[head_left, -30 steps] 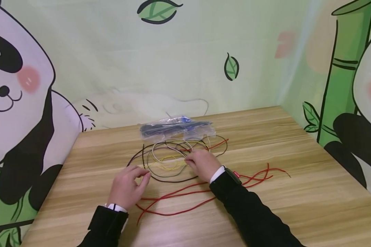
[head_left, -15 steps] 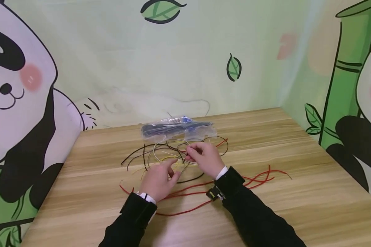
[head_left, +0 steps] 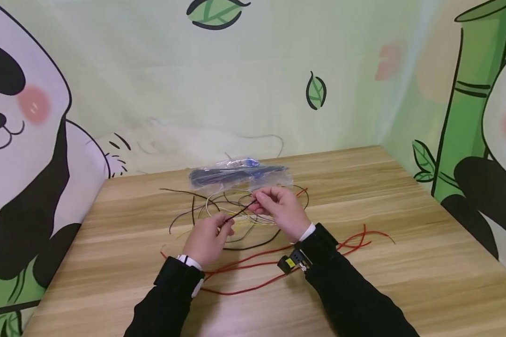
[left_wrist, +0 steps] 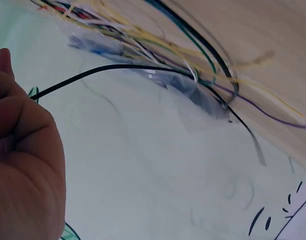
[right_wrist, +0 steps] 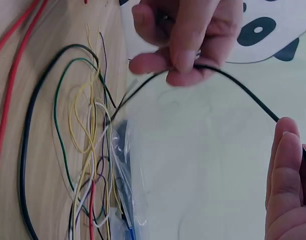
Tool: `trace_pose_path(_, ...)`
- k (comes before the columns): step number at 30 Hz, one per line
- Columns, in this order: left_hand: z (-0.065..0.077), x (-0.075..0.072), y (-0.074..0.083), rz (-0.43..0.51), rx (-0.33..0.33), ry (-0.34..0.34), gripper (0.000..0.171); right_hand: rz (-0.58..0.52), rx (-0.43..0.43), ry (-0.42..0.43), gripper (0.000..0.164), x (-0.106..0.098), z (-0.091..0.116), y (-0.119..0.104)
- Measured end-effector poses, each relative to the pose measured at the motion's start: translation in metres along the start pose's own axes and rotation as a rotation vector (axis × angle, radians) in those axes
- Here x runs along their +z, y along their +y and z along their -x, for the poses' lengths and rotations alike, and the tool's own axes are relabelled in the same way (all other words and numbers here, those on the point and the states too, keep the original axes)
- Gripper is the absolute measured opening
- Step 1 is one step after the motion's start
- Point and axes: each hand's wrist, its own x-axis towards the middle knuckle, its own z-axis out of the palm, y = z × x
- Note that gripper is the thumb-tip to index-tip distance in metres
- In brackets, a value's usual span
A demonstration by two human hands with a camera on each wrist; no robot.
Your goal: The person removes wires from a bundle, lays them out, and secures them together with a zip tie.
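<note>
A thin black wire [head_left: 241, 212] is stretched between my two hands, raised above the table. My left hand [head_left: 207, 239] pinches it between thumb and fingers, and a loose length runs beyond it to the left. At the other end my right hand [head_left: 283, 211] grips the wire with thumb and forefinger. In the right wrist view the black wire [right_wrist: 245, 91] arches from the left fingers to the right ones. Behind the hands lies a loose tangle of yellow, white, green, purple and black wires, with a yellow wire [right_wrist: 75, 120] looping in it.
Several red wires [head_left: 246, 265] lie across the wooden table [head_left: 405, 281] nearer to me. A clear plastic bag [head_left: 236, 176] with dark contents sits behind the tangle. A printed cloth backdrop [head_left: 253, 84] rises at the table's back edge.
My left hand has come in from the left, reaching toward the right hand, and now pinches the black wire. The right hand has risen slightly from the tangle, drawing the wire up.
</note>
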Motion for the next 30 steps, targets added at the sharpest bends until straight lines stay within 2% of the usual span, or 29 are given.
trace_pose_path(5, 0.0, -0.013, -0.005, -0.041, -0.027, 0.042, 0.012, -0.046, -0.022, 0.068, 0.02, -0.015, -0.003, -0.006)
trace_pose_path(11, -0.002, -0.021, -0.015, -0.084, -0.038, 0.081, 0.013, -0.094, -0.046, 0.161, 0.02, -0.038, -0.004, -0.016)
trace_pose_path(16, -0.004, -0.026, -0.022, -0.108, -0.04, 0.097, 0.015, -0.116, -0.094, 0.205, 0.018, -0.052, -0.002, -0.027)
trace_pose_path(23, -0.005, -0.032, -0.029, -0.101, -0.057, 0.108, 0.012, -0.167, -0.156, 0.264, 0.016, -0.068, 0.0, -0.04)
trace_pose_path(30, -0.004, -0.037, -0.031, -0.104, -0.077, 0.121, 0.012, -0.263, -0.219, 0.376, 0.017, -0.1, 0.006, -0.051)
